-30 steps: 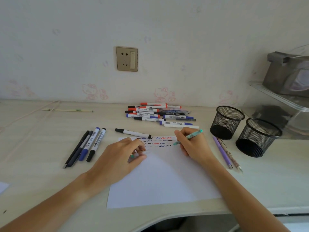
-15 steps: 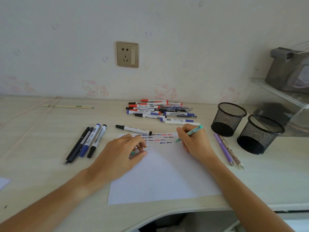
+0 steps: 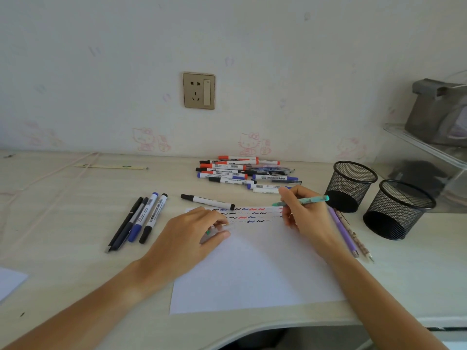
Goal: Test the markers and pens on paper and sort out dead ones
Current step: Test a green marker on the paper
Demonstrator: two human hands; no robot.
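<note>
Both hands work over the white paper sheet (image 3: 252,269) at the desk's front edge. Right hand (image 3: 303,213) grips a teal pen (image 3: 303,201), which a second ago touched the squiggle rows and is now lifted level above the sheet's far right corner, so that test looks done. Left hand (image 3: 192,236), unmoved, pinches what seems its clear cap (image 3: 222,227). Unsorted markers (image 3: 242,173) lie heaped near the back edge.

Right hand (image 3: 303,213) grips teal pen (image 3: 305,200) above paper (image 3: 252,274)
</note>
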